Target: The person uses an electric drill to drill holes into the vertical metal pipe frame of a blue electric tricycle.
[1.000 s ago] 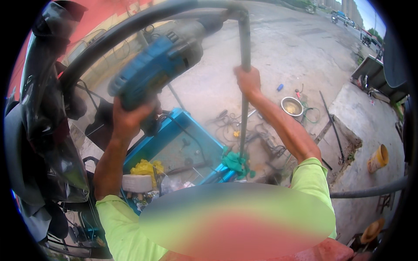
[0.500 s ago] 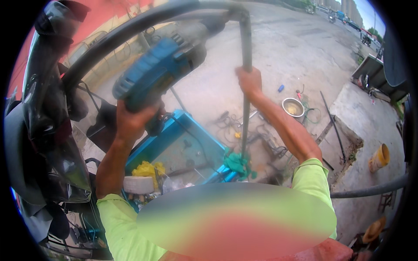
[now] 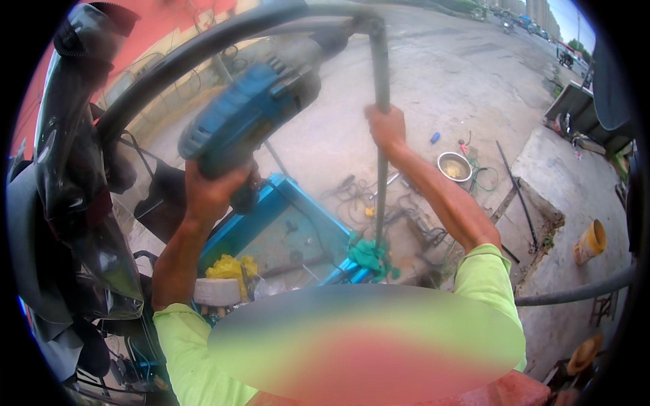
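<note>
A blue power drill with a grey front housing is gripped at its handle by my left hand. The drill slants up to the right, its chuck close to the top corner of a metal frame. Whether the bit touches the frame is too blurred to tell. My right hand is wrapped round the upright metal pole of that frame, below the corner. From the corner a dark curved tube runs off to the left. A green cloth or bag is bunched at the pole's lower end.
Below the drill lies a blue-sided cargo bed with a yellow plastic bag and a whitish block. Cables and tools litter the ground beside a metal bowl. At right stand a yellow bucket and a long dark rod.
Both hands keep their grips on the drill and the pole. The drill sits very slightly farther right in the view; otherwise almost nothing differs.
</note>
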The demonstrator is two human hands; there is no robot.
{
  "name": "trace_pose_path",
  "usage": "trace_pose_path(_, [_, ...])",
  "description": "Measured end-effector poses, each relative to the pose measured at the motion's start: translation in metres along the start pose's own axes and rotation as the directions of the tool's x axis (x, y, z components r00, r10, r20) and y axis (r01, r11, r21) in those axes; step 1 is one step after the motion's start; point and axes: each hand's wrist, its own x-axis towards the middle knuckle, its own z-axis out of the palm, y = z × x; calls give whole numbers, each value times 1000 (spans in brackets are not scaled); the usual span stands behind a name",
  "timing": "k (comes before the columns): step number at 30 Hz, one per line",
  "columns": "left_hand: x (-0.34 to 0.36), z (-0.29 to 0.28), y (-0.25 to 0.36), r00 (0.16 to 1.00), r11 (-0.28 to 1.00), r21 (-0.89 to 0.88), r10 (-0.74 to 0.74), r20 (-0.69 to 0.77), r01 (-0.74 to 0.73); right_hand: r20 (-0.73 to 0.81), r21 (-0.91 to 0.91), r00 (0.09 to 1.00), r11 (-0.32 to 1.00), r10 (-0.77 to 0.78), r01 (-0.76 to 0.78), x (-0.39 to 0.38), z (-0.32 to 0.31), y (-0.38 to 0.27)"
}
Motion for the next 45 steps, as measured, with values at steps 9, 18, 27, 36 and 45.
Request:
trace_pose_path(9, [-1, -2, 0, 1000, 1000, 1, -5, -18, 5, 12, -5, 999, 999, 36, -36, -9, -2, -13])
trace_pose_path(18, [0, 2, 5, 1000, 1000, 9, 7, 13, -7, -2, 5, 1000, 1000, 6, -6, -8, -2, -11])
trace_pose_path(27, [1, 7, 6, 1000, 1000, 12, 5, -4, -5, -13, 30, 1000, 1000, -7, 8, -3, -1, -4])
trace_pose_path(36, [-1, 9, 4, 1000, 1000, 10, -10, 2, 10, -8, 28, 999, 999, 35, -35, -5, 0, -7])
trace_pose_path(45, [7, 10, 5, 999, 1000, 0, -27, 22, 27, 9, 11, 1000, 1000, 21, -21, -6, -2, -12])
